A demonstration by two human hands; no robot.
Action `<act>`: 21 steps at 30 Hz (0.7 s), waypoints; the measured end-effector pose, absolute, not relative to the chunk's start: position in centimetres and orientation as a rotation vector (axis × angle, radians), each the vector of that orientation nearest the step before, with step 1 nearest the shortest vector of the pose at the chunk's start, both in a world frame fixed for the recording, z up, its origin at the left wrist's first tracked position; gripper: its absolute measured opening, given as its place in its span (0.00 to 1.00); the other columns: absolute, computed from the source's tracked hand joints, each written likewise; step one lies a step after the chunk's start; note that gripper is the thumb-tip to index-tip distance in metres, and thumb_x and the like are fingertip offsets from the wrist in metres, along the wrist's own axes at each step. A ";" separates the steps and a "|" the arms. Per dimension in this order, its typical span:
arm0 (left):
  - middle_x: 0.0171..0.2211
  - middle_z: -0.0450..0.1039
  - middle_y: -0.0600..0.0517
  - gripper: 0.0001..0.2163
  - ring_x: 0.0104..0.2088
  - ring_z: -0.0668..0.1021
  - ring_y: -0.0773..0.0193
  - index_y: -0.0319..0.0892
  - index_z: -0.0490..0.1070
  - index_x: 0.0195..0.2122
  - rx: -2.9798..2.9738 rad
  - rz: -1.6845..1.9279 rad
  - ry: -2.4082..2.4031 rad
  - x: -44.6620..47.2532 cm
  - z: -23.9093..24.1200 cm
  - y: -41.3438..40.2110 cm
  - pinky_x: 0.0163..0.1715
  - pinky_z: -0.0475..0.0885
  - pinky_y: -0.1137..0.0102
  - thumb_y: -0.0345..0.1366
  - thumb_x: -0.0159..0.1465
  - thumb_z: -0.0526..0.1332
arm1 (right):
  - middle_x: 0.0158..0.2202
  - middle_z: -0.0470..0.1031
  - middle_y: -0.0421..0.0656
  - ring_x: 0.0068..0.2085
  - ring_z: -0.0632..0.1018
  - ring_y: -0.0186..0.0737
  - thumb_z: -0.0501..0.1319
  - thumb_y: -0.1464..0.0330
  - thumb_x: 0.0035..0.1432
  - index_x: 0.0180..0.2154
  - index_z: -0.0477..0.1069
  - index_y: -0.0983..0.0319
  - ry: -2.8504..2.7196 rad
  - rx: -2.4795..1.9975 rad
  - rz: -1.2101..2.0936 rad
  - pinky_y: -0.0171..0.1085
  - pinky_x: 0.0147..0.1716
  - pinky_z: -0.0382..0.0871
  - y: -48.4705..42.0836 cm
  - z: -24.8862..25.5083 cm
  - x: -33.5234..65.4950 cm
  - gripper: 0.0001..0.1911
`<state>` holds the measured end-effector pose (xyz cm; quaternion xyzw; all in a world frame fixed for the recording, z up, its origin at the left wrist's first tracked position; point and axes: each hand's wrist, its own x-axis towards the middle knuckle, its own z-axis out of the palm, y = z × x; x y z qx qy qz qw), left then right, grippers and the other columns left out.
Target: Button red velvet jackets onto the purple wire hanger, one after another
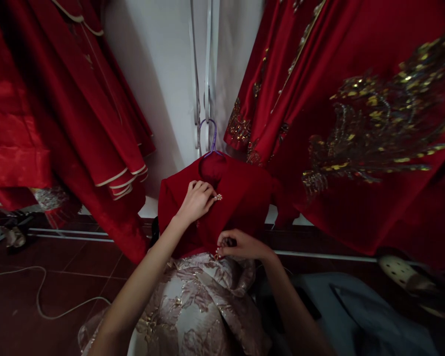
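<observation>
A red jacket (244,193) hangs in front of me on a purple hanger (213,141). Its upper front is under my left hand (198,200), whose closed fingertips pinch a small pearly, flower-like button (219,197). Lower down, my right hand (243,244) has thumb and finger curled together at a second small beaded button (217,251) near the jacket's lower edge. Below the jacket spreads pale pink brocade fabric (193,306) with gold patterns. The backs of the buttons and how they are fastened are hidden.
Red garments with cream trim (77,99) hang at left, and a sequin-embroidered red garment (356,148) at right. Behind is a white wall (144,54). A white cable (42,291) crosses the tiled floor; a greyish-blue object (337,296) stands at lower right beside a perforated shoe (396,269).
</observation>
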<state>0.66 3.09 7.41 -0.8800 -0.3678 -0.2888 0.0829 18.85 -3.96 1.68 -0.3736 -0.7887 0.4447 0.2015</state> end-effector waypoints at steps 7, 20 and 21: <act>0.33 0.71 0.52 0.05 0.41 0.71 0.63 0.43 0.68 0.35 -2.686 -0.888 -0.948 0.4 7.6 3.6 0.59 0.52 0.55 0.34 0.63 0.53 | 0.26 0.71 0.39 0.28 0.69 0.32 0.61 0.64 0.49 0.30 0.71 0.64 -2.171 -1.053 1.237 0.31 0.28 0.61 -4.0 1.5 18.8 0.10; 0.29 0.69 0.53 0.08 0.37 0.71 0.64 0.43 0.68 0.35 -2.550 -0.823 -0.880 0.8 7.1 3.6 0.61 0.48 0.53 0.33 0.65 0.49 | 0.26 0.68 0.38 0.28 0.67 0.31 0.61 0.61 0.51 0.31 0.68 0.63 -2.152 -1.015 1.251 0.31 0.28 0.62 -4.7 1.8 18.9 0.11; 0.29 0.69 0.53 0.09 0.37 0.71 0.64 0.43 0.68 0.35 -2.541 -0.823 -0.881 0.8 7.1 3.5 0.61 0.49 0.53 0.33 0.65 0.49 | 0.26 0.68 0.38 0.28 0.67 0.31 0.62 0.60 0.51 0.31 0.68 0.63 -2.143 -1.000 1.245 0.31 0.28 0.62 -4.7 2.0 18.9 0.12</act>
